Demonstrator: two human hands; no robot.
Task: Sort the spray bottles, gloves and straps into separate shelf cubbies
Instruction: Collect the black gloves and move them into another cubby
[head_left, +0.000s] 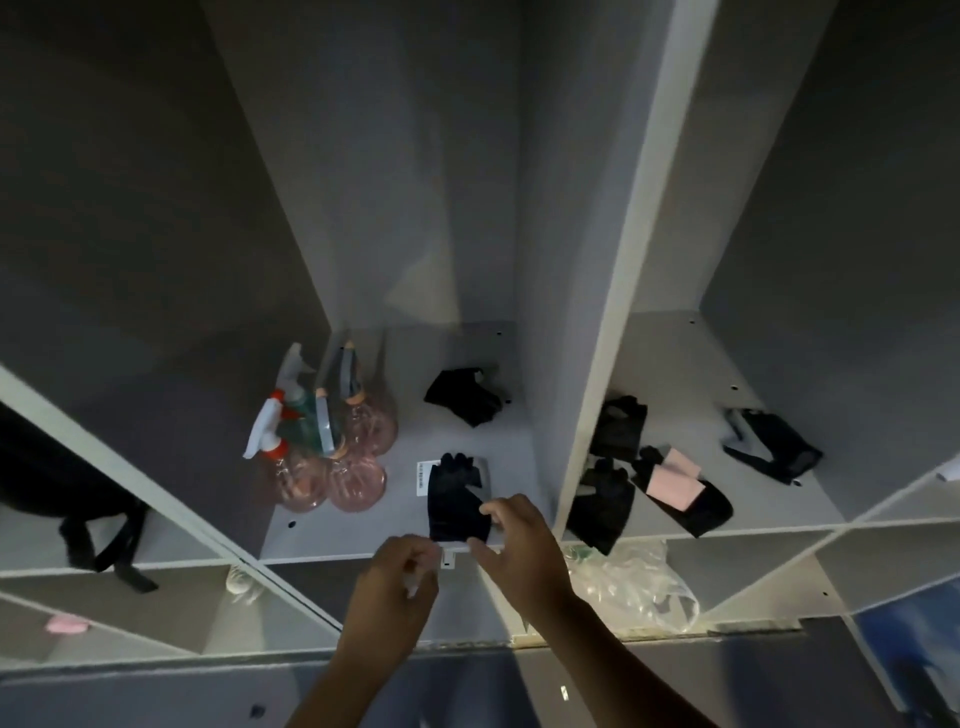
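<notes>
In the middle cubby, several spray bottles (322, 447) with pink and green bodies stand grouped at the left. A black glove on a white card (457, 499) lies at the front edge; my right hand (514, 540) pinches its near right corner. My left hand (400, 577) hovers just in front of the shelf edge with curled fingers pinching a small white tag. Another black glove (465, 397) lies further back. The right cubby holds several black gloves (602, 499), some with pink cards (672, 480). A black strap (98, 545) hangs from the left cubby.
White dividers (613, 332) separate the cubbies. Crumpled clear plastic (634, 582) sits in the lower cubby under the right one. A small pink item (67, 623) lies in a lower left cubby. The shelf interior is dim.
</notes>
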